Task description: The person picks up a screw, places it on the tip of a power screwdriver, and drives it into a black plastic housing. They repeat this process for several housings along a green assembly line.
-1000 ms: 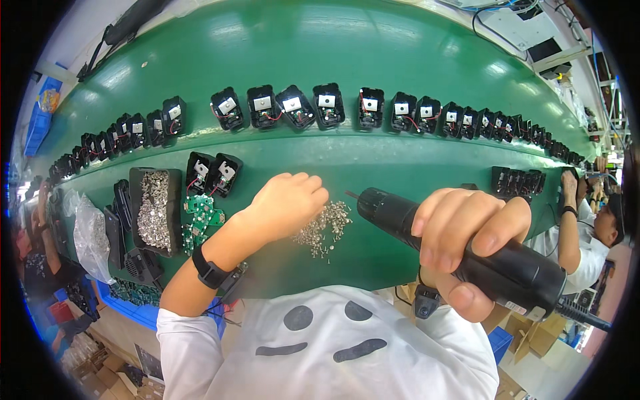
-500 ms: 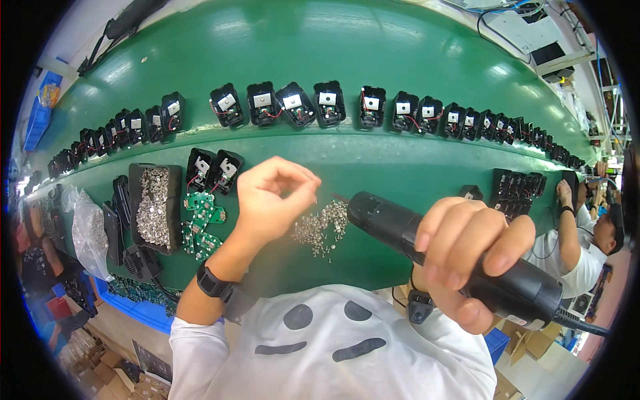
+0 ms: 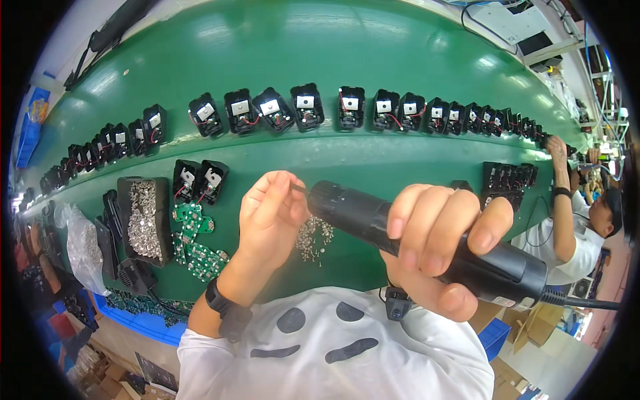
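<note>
My right hand (image 3: 443,240) is wrapped round a black corded electric screwdriver (image 3: 350,210), held slantwise with its bit (image 3: 299,189) toward the left. At the bit's end, my left hand (image 3: 267,217) has thumb and forefinger pinched together. Whatever sits between those fingertips is too small to make out. Below the screwdriver's nose lies a loose pile of small silver screws (image 3: 313,241) on the green table, partly covered by the tool and hand. Left of my left hand stand two black housings (image 3: 211,181) with white plates and red wires, and green circuit boards (image 3: 193,233) lie just nearer.
A black box (image 3: 165,227) full of screws stands at the left beside a clear plastic bag (image 3: 83,247). Several black housings (image 3: 307,110) line the raised far strip. More black parts (image 3: 503,183) sit at the right, near a co-worker's arm (image 3: 563,200).
My left hand's pinched fingers have met the screwdriver bit, which moved left. The view has shifted slightly. The co-worker's hand has reached toward the far row.
</note>
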`<state>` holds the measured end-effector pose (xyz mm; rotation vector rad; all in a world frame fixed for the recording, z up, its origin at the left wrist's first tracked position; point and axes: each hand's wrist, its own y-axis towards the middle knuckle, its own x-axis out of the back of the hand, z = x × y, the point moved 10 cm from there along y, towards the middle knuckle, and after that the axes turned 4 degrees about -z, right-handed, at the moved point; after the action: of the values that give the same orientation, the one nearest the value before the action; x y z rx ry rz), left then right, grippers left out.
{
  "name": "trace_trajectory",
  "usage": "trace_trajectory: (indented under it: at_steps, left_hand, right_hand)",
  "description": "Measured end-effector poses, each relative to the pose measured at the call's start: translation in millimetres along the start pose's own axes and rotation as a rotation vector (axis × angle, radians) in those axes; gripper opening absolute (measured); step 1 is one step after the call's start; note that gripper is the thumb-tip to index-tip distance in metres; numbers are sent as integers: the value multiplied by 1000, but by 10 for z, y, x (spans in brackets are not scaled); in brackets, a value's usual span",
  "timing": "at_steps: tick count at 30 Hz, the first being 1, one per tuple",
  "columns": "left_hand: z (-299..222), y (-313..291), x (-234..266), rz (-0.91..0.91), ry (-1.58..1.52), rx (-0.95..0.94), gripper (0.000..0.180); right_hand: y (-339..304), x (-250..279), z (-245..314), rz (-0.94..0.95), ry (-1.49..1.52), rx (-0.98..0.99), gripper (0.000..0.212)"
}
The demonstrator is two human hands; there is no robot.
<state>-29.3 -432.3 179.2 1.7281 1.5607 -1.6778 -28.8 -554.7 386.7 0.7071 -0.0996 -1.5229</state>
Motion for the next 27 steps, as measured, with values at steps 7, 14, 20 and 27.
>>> trace_trajectory:
  at_steps: [7,14,20,27]
  left_hand:
    - [18,98,-18,58,-73,34,22]
    - [-195,177,-269,205,863,-19,50]
    - [-1107,418,-716,149,1792,-1042,49]
    - [-924,600,-676,132,1957,-1164,60]
  right_hand:
    - [11,-83,-14,88,-2,51,41]
    - [280,109,-387,47,-210,65,38]
    - [542,481,-1045,-35,-134,63,37]
    - [588,511,-1187,-109,-145,59,35]
